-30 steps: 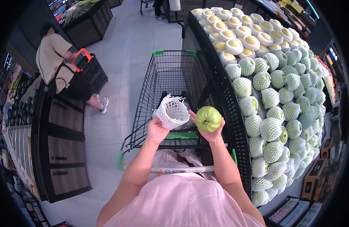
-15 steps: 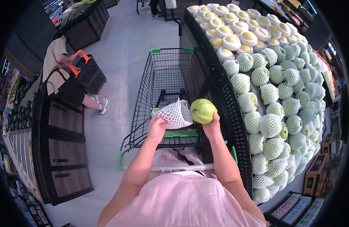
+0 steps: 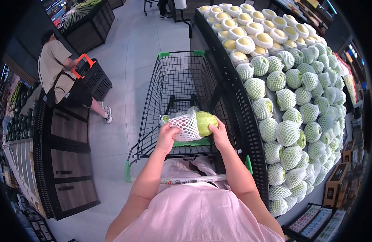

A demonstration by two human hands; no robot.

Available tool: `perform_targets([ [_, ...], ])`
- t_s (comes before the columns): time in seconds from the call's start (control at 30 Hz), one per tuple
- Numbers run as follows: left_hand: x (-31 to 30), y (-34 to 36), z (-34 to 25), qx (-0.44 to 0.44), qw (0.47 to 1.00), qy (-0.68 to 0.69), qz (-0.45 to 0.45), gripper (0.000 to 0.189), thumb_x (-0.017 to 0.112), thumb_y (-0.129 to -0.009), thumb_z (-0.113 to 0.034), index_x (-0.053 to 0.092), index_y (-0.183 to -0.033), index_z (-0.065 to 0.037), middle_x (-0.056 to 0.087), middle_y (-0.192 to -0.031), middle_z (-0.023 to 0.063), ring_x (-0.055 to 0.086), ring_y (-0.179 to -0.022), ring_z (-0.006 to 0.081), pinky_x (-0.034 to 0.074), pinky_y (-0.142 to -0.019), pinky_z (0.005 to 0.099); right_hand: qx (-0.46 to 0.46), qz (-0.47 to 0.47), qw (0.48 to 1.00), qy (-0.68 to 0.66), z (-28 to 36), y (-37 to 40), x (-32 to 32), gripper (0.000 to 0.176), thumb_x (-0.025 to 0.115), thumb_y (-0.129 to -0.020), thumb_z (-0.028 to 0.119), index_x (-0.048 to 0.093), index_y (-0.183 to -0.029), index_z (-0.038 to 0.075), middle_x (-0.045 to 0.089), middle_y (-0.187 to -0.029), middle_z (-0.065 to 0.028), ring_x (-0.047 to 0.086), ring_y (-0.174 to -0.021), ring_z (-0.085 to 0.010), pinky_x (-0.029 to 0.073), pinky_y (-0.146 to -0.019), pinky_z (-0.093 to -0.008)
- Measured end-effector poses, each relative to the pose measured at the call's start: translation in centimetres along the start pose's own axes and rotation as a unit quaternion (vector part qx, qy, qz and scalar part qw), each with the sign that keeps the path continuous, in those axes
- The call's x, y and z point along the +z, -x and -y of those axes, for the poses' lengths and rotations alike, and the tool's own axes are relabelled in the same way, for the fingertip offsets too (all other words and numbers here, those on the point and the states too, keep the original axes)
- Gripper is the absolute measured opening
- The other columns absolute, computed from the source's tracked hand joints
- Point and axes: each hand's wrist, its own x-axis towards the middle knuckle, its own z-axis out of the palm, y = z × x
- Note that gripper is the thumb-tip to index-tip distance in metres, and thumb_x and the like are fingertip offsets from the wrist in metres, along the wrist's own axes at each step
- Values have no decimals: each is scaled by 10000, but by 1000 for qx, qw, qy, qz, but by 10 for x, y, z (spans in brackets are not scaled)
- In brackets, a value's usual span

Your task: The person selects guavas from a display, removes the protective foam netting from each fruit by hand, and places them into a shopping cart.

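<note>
My left hand [image 3: 166, 138] is closed on a white foam fruit net [image 3: 185, 128] over the near end of the shopping cart [image 3: 182, 55]. In my right hand [image 3: 220, 134] is a pale green guava [image 3: 206, 124], gripped at its right end. The guava's left part sits inside the mouth of the net, and its right part is bare. Other netted fruit [image 3: 165, 119] shows in the cart just beyond my hands, partly hidden by them.
On the right a sloped stand holds many netted guavas [image 3: 288, 134], with yellow fruit in foam cups [image 3: 245, 44] behind. To the left a person [image 3: 57, 64] bends by a wooden-fronted counter [image 3: 71, 161], holding a black basket with an orange handle [image 3: 98, 82].
The guava has moved left from beside the net into its mouth, and my right hand went with it. The person on the left has shifted further left.
</note>
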Motion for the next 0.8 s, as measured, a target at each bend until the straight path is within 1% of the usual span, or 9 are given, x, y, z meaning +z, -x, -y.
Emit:
perform_targets([
  [0.1, 3, 0, 3, 7, 995, -96, -17, 221, 555, -887, -12, 590, -1103, 14, 672, -1005, 71, 626, -913, 120, 484, -860, 273, 86, -18, 993, -81, -14, -4, -5, 501, 609, -900, 331, 523, -1275, 9, 611, -1196, -90, 569, -1108, -172, 417, -979, -329],
  [0.17, 6, 0, 3, 13, 983, -179, -29, 190, 592, -908, -49, 599, -1088, 13, 671, -994, 57, 621, -886, 100, 490, -833, 255, 142, -60, 978, -141, -11, -3, 1, 521, 574, -917, 380, 510, -1296, 29, 598, -1233, -90, 559, -1140, -193, 400, -1004, -359],
  [0.27, 6, -3, 10, 61, 984, -159, -42, 173, 632, -901, -64, 616, -1054, 15, 672, -998, 50, 615, -855, 80, 493, -794, 239, 197, -77, 960, -183, -7, -3, 3, 541, 541, -926, 430, 495, -1316, 58, 583, -1270, -88, 546, -1170, -218, 380, -1031, -397],
  [0.37, 12, -1, 6, 130, 966, -205, -86, 222, 718, -845, -106, 616, -987, 30, 665, -896, 42, 605, -780, 84, 486, -728, 234, 224, -68, 955, -184, -6, -3, 4, 539, 541, -924, 434, 488, -1326, 79, 571, -1289, -95, 541, -1179, -235, 378, -1039, -428],
  [0.47, 1, -1, 5, 198, 872, -431, -118, 301, 766, -789, -113, 597, -984, 42, 616, -902, 41, 599, -810, 123, 483, -728, 261, 245, -45, 947, -204, -1, 0, 11, 535, 544, -923, 421, 477, -1332, 83, 562, -1299, -99, 537, -1188, -249, 380, -1041, -458],
  [0.57, -4, -2, 9, 318, 750, -558, -158, 445, 819, -713, -154, 557, -1016, 39, 566, -957, 80, 575, -885, 184, 471, -762, 300, 248, -12, 937, -247, -4, 1, 12, 525, 545, -923, 396, 470, -1333, 78, 560, -1299, -98, 540, -1189, -258, 393, -1034, -479],
  [0.67, 6, 1, 5, 229, 796, -526, -192, 612, 838, -676, -192, 495, -1137, 18, 520, -1097, 129, 513, -1029, 249, 437, -891, 357, 241, -10, 934, -263, -5, 1, 13, 495, 547, -925, 363, 478, -1320, 73, 566, -1289, -98, 550, -1181, -260, 412, -1027, -470],
  [0.77, 3, -5, 12, 373, 743, -520, -197, 797, 840, -657, -247, 408, -1276, 8, 466, -1234, 179, 458, -1129, 335, 376, -958, 446, 223, -29, 943, -246, -2, 0, 14, 467, 565, -923, 323, 492, -1300, 59, 579, -1265, -101, 578, -1144, -248, 451, -997, -435],
  [0.8, 6, -4, 7, 389, 731, -536, -165, 859, 842, -654, -263, 368, -1318, 7, 441, -1277, 191, 436, -1168, 352, 354, -988, 465, 215, -37, 947, -237, -1, 0, 14, 458, 575, -922, 310, 497, -1293, 53, 584, -1256, -102, 590, -1127, -242, 467, -982, -422],
])
